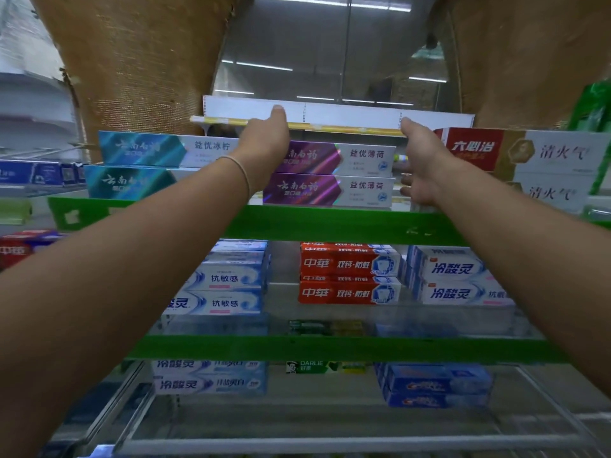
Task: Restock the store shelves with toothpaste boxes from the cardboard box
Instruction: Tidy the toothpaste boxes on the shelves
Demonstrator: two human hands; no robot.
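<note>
- Two bare arms reach up to the top shelf [330, 223].
- Left hand [264, 143] and right hand [421, 166] sit at each end of two stacked purple toothpaste boxes [334, 175]; I cannot tell how their fingers lie.
- Two teal boxes [142, 163] sit just left.
- Two orange boxes [347, 276] sit below.

You are facing a store shelving unit with bright green front rails [330, 223] across each tier and clear panels along the shelf edges. Brown, coarse-woven columns [139, 61] rise at the upper left and upper right. Overhead you see a grey reflective ceiling [330, 44] crossed by long strip lights [264, 66]. At far left, more shelving [29, 107] is blurred.
</note>
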